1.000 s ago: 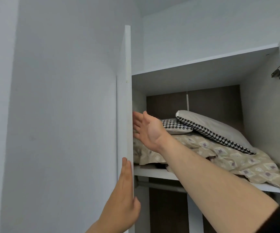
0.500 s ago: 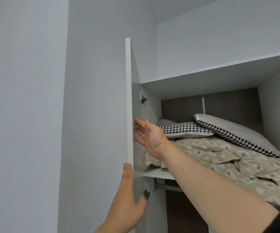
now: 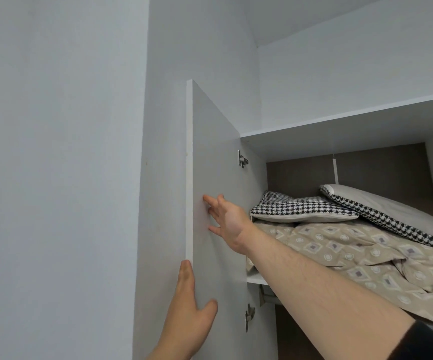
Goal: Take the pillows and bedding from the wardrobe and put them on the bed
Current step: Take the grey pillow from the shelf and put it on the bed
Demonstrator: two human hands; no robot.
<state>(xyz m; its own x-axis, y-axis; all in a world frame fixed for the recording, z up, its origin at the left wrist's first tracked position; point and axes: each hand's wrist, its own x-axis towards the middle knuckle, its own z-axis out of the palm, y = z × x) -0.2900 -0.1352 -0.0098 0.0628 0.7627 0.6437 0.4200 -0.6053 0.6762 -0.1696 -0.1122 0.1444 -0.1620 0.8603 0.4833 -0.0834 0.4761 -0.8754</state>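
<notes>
Hands first: the right hand (image 3: 229, 221) is stretched forward with the fingers spread, and its fingertips (image 3: 207, 198) press flat on the inner face of the wardrobe door (image 3: 214, 152); it holds nothing. The left hand (image 3: 188, 319) is lower, also open, with the fingers pointing up along the front edge of the same door and the thumb spread out on the inner face. It grips nothing, it only lies against the panel. A dark sleeve (image 3: 429, 341) covers the right arm near the bottom right corner.

The door stands open, almost edge-on to the camera, and two metal hinges show on it, an upper hinge (image 3: 242, 159) and a lower hinge (image 3: 249, 316). Behind the right hand is the wardrobe shelf (image 3: 255, 278). On it lies beige patterned bedding (image 3: 361, 255), crumpled, with its front part hanging over the shelf edge. Two pillows rest on top of the bedding: a small houndstooth pillow (image 3: 301, 209) lying flat near the right hand, and a larger grey pillow (image 3: 392, 211) with a houndstooth border, tilted and leaning partly over the small one. Left of the door is a plain pale wall (image 3: 54, 178).
</notes>
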